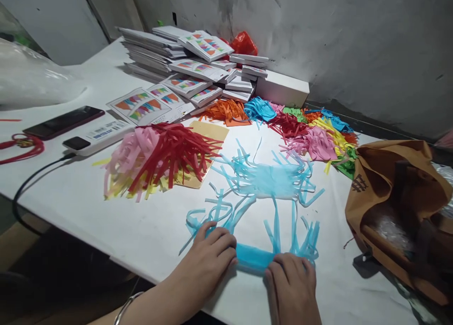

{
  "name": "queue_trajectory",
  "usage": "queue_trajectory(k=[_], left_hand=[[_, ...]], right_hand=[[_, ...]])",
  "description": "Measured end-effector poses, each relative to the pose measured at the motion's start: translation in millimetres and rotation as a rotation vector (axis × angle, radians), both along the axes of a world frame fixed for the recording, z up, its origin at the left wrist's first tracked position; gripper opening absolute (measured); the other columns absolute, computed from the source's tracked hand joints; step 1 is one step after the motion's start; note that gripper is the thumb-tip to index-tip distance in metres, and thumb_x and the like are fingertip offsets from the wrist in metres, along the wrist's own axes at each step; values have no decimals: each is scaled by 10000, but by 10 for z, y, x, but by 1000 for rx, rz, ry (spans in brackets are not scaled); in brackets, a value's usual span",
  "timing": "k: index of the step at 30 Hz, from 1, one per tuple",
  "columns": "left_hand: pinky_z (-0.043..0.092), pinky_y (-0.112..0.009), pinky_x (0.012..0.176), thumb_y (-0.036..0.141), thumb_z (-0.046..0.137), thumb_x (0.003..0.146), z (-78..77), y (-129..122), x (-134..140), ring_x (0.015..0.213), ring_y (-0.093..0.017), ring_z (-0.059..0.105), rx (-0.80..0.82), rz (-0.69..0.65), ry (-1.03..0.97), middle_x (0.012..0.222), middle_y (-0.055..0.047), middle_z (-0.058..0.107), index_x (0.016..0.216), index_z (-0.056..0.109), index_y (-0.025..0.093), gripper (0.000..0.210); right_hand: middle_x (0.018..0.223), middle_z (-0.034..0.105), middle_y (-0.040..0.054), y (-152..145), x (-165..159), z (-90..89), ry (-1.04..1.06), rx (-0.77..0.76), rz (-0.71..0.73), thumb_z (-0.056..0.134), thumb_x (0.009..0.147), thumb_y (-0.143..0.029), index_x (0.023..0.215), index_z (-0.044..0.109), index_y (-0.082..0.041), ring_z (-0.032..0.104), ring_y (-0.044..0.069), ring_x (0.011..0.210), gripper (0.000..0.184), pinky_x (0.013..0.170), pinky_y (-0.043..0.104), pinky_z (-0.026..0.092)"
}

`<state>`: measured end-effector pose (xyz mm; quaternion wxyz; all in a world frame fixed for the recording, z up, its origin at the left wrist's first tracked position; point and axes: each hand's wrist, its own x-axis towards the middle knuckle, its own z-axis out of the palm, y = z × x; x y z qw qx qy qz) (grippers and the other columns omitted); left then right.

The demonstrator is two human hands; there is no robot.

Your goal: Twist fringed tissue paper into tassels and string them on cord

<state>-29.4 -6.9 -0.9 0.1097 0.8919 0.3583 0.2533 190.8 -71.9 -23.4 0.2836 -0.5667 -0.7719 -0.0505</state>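
A folded strip of blue fringed tissue paper [255, 259] lies on the white table close to me, its cut fringes spreading out at both ends. My left hand [212, 256] grips its left end with bent fingers. At the right end, my right hand [292, 275] has its fingers curled over the same strip. The thumbs and the underside of the paper are mostly hidden. Just beyond lies another piece of blue fringed tissue paper [278, 179], spread flat, with loose fringes on both sides.
Left of the paper sit red, pink and yellow tissue tassels [173, 150] on brown card. Printed packets [198, 70] are stacked behind, near more coloured tassels [314, 141]. A brown bag [371, 188] stands right. A phone [63, 122] and a cabled white device [99, 137] lie left.
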Motion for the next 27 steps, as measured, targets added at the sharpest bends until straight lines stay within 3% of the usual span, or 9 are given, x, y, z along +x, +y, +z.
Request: queue_trajectory(k=[6,9,12,14,16,19,22,24,27], left_hand=[[336,-490,868,155,523,947,78,107,113,904,-270,546,-52,185,207,907,-75,655,736,644,166,244],[341,-485,846,169,580,914,82,126,152,897,-277,540,-43,212,254,901,-75,658,718,658,169,212],[342,-493,850,181,616,893,60,129,156,901,-284,543,-47,215,260,887,-67,654,719,655,172,178],[344,-496,855,173,617,889,52,131,142,895,-281,547,-59,228,245,885,-61,651,731,642,175,160],[340,-505,895,169,631,882,58,131,118,930,-277,554,-60,214,181,948,-59,656,803,641,179,81],[265,-553,1042,224,708,856,71,120,80,1045,-281,539,-7,70,31,1081,-45,657,934,644,206,103],[199,-534,1125,133,657,890,43,95,66,1014,-237,533,68,-61,-43,1000,-9,669,868,623,210,87],[226,-497,1110,64,594,913,7,78,64,932,-206,529,67,-83,-62,906,4,658,816,603,201,168],[279,-469,1035,109,634,910,-32,62,45,872,-197,514,0,-67,-99,857,8,635,786,588,198,160]], right_hand=[[783,582,48,137,-88,125,-208,-140,-201,446,994,-193,783,542,-228,550,262,791,235,820,481,355],[890,639,92,168,-107,162,-229,-60,-257,487,985,-216,874,589,-205,592,293,869,151,877,533,361],[1030,675,118,168,-118,138,-129,88,-94,512,972,-168,1010,623,-180,616,291,999,118,974,530,351],[966,694,88,165,-133,95,-55,120,106,455,989,-128,1007,640,-173,625,245,956,191,960,459,366],[898,697,78,167,-155,53,-23,129,213,395,998,-92,986,651,-149,622,216,885,263,924,415,377],[827,667,64,179,-187,36,44,121,192,453,965,-59,930,638,-138,594,187,793,204,894,383,388],[860,654,49,197,-223,69,95,35,193,516,970,-134,963,627,-159,589,183,806,115,900,373,374],[877,659,54,201,-239,95,52,19,192,448,1016,-190,986,634,-163,584,197,818,190,902,387,359],[806,644,48,169,-197,112,-14,66,197,324,1036,-121,923,640,-155,556,184,764,337,888,388,358]])
